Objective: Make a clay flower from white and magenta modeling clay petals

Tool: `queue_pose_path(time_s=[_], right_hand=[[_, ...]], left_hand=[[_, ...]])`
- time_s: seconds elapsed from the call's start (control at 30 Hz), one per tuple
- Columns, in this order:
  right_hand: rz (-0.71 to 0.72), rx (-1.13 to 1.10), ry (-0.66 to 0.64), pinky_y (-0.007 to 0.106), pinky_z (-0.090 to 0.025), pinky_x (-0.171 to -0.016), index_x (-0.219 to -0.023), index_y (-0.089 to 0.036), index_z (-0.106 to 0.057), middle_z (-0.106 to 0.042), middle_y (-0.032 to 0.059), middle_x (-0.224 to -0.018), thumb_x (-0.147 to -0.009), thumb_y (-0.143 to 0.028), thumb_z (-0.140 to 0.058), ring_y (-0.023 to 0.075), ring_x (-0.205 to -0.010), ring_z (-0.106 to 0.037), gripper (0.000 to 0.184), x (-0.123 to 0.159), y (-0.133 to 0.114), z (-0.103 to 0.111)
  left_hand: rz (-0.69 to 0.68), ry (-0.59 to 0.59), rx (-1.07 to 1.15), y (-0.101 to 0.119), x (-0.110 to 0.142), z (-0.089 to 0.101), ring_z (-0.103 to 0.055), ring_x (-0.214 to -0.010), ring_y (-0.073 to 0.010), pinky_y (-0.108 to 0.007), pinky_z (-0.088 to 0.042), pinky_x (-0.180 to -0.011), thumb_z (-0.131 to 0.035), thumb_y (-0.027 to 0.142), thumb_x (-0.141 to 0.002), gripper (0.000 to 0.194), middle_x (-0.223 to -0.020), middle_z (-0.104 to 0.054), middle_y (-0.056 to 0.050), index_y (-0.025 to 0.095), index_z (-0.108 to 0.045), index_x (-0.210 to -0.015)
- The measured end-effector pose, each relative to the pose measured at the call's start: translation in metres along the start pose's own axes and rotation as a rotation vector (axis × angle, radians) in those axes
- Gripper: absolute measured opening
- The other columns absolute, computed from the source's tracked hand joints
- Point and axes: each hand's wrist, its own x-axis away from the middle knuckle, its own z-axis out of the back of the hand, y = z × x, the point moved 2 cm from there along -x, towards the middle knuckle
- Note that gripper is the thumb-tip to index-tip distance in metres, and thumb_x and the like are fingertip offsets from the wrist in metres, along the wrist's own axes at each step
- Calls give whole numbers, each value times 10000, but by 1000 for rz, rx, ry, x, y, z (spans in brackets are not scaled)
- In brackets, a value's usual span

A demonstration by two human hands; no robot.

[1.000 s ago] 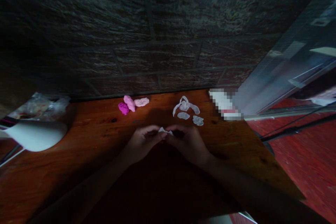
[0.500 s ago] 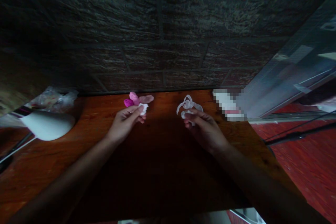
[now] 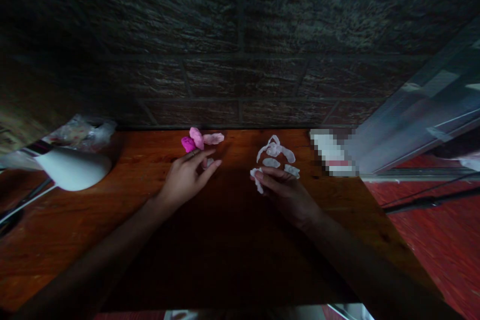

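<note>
My left hand (image 3: 183, 177) is over the table behind the pink pieces, thumb and index finger apart. A small pale patch shows between its fingers; I cannot tell whether it is a fingertip or a white scrap. Just beyond lie a magenta crumpled lump (image 3: 187, 144), a pink crumpled piece (image 3: 196, 138) and a pale pink strip (image 3: 213, 138). My right hand (image 3: 285, 187) pinches a white crumpled piece (image 3: 257, 180) between thumb and fingers. Around it on the table are a white oval piece (image 3: 271, 162), a white flat piece (image 3: 292, 171) and curved white strips (image 3: 287, 154).
A dark brick wall (image 3: 210, 77) stands behind the wooden table (image 3: 232, 230). At left are a white lamp-like object (image 3: 75, 169) and a clear plastic bag (image 3: 80, 132). A blurred white item (image 3: 332, 152) lies at right, beside a glass-and-metal frame (image 3: 412, 105).
My left hand has opened from its pinch on a white piece. My right hand has moved slightly left and nearer with its white piece, uncovering the oval and flat pieces. The view has shifted slightly.
</note>
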Motion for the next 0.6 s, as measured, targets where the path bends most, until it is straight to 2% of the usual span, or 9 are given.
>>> queue_pose_path(time_s=[0.07,0.13,0.2,0.33,0.4,0.5,0.6], right_hand=[[-7,2,-44,242,-491,-670,-841,-206,-804,-753,2,-791,-628,-385,-911,102,-703,-634,298,2,3,-4],[-31,-3,-79,242,-527,-708,-888,-204,-799,-757,-2,-791,-653,-358,-903,102,-722,-663,299,3,5,-7],[-57,-17,-105,233,-548,-708,-933,-208,-790,-765,-4,-786,-662,-341,-901,100,-716,-682,322,5,8,-10],[-92,-28,-154,216,-555,-658,-935,-208,-774,-758,-10,-735,-680,-320,-892,103,-681,-697,302,6,11,-12],[-94,-23,-177,228,-562,-658,-928,-213,-768,-756,-14,-735,-684,-309,-887,112,-683,-703,288,7,12,-13],[-87,-4,-202,247,-571,-679,-913,-214,-770,-764,-4,-780,-684,-320,-883,126,-722,-711,276,9,13,-13],[-83,18,-222,247,-573,-706,-913,-201,-787,-771,18,-817,-706,-354,-868,131,-762,-715,270,11,13,-14]], left_hand=[[-52,-35,179,16,9,-8,-626,-672,-164,-272,-506,-707,-694,414,-872,416,-808,-716,-39,164,-712,-1203],[-37,-145,343,25,18,-18,-619,-658,-140,-250,-522,-671,-764,390,-825,534,-893,-746,-28,206,-651,-1313],[-28,-236,433,28,24,-26,-622,-662,-133,-235,-524,-642,-821,352,-775,594,-920,-755,-23,236,-646,-1331],[-1,-338,585,22,26,-32,-625,-650,-130,-225,-524,-609,-821,326,-784,445,-846,-746,-18,230,-729,-1209],[-10,-335,632,19,25,-31,-645,-660,-137,-233,-537,-618,-818,317,-786,399,-843,-756,-29,215,-751,-1165],[-32,-271,648,20,24,-29,-679,-668,-144,-241,-555,-635,-828,278,-768,341,-830,-774,-38,215,-779,-1100],[-10,-209,718,22,22,-29,-724,-742,-157,-245,-577,-686,-815,212,-771,192,-863,-785,-43,226,-809,-962]])
